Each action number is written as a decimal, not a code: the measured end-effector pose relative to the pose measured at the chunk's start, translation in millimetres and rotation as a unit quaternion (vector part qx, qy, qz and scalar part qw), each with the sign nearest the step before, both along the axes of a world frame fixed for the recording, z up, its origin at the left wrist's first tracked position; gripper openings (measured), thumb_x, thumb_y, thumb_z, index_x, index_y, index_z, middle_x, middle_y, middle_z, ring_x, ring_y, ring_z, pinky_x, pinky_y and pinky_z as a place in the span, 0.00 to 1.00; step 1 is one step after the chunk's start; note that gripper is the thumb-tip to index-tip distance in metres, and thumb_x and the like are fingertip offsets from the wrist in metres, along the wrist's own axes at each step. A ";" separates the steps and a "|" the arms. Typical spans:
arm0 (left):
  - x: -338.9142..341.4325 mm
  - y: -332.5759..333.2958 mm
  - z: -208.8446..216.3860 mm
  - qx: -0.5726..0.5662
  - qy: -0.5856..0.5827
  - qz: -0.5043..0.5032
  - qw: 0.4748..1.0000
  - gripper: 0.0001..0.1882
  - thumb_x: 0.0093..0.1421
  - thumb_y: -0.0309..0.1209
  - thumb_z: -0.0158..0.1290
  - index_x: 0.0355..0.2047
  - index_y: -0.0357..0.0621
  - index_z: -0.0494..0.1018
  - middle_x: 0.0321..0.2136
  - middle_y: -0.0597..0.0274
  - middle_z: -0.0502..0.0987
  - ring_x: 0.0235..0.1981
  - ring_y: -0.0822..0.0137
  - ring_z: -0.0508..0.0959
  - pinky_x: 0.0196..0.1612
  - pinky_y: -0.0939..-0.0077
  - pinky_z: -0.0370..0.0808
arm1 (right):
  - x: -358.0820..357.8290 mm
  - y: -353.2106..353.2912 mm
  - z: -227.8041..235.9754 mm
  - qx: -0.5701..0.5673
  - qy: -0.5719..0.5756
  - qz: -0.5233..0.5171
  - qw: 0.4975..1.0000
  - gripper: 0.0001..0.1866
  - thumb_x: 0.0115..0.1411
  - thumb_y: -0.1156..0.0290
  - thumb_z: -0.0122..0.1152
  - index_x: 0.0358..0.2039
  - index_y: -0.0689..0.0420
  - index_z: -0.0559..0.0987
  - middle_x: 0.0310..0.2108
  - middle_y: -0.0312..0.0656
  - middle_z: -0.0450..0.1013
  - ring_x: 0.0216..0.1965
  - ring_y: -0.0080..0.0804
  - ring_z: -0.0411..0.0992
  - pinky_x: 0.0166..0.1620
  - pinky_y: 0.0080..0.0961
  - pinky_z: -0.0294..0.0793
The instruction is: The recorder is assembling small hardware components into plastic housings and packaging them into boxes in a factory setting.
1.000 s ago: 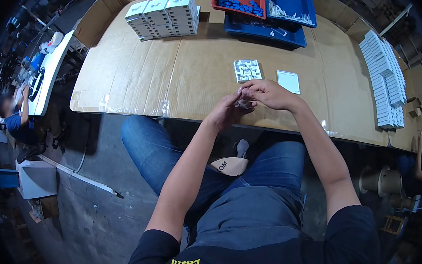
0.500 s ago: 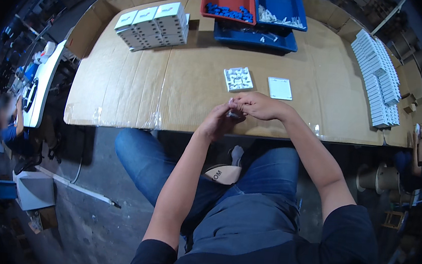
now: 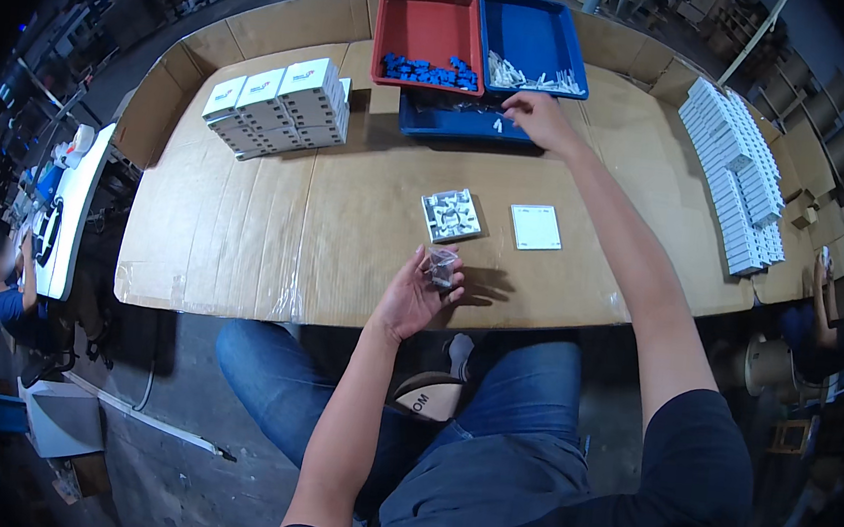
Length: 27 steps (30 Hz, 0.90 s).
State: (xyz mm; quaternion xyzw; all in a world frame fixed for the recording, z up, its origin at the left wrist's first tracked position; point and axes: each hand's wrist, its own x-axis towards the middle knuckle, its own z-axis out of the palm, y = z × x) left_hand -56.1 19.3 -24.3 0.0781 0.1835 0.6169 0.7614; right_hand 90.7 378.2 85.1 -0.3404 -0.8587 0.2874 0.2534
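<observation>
My left hand (image 3: 411, 298) is palm up near the table's front edge, its fingers curled around a small clear plastic bag (image 3: 442, 267). What the bag holds is too small to make out. My right hand (image 3: 543, 122) reaches to the far side, over the lower blue tray (image 3: 434, 122). Its fingers are bent and a little apart, with nothing visible in them, close to the front rim of the upper blue tray (image 3: 530, 27) of white slim pieces. Between me and the trays lie a white square molded part (image 3: 450, 215) and a flat white square plate (image 3: 536, 227).
A red tray (image 3: 429, 25) with blue small parts sits beside the blue one. White boxes (image 3: 280, 111) are stacked at the left, and rows of white square parts (image 3: 735, 181) at the right. Cardboard (image 3: 214, 235) covers the table. Other people sit at both sides.
My hands were together near the front edge and are now apart. The right has moved away to the trays; the left stays near the edge with the bag. The view has shifted.
</observation>
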 end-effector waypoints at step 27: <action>-7.7 10.0 -2.4 0.002 -0.126 -0.038 0.991 0.24 0.76 0.49 0.43 0.61 0.45 0.68 0.48 0.56 0.78 0.47 0.58 0.79 0.55 0.55 0.79 | -10.0 175.0 -24.4 0.217 -0.256 -0.112 0.935 0.10 0.60 0.77 0.57 0.39 0.56 0.84 0.43 0.54 0.80 0.49 0.54 0.78 0.52 0.45 0.77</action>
